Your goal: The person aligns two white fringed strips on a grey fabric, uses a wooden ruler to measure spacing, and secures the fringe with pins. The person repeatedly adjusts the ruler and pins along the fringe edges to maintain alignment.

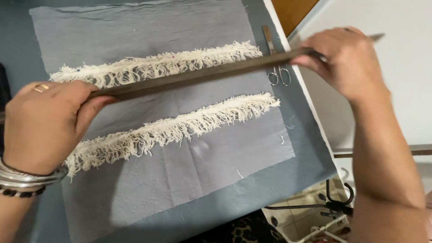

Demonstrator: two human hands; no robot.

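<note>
1. Grey cloth (pixel 189 148) is lying flat on a blue-grey table cover (pixel 288 180), carrying two cream fringe strips (pixel 180 128).
2. Left hand (pixel 45 126) and right hand (pixel 346 63) are gripping opposite ends of a dark wooden ruler (pixel 202 75), fingers closed around it.
3. Ruler's long axis is running 8 to 2 o'clock, between the strips; scissors (pixel 279 74) are lying beneath its right end.

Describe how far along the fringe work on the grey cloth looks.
Done: two cream fringe strips lie on the grey cloth, the upper one apparently pinned. In hand: the left hand and right hand hold a long dark ruler between the strips. Left: no stitching is visible; scissors lie unused.
</note>
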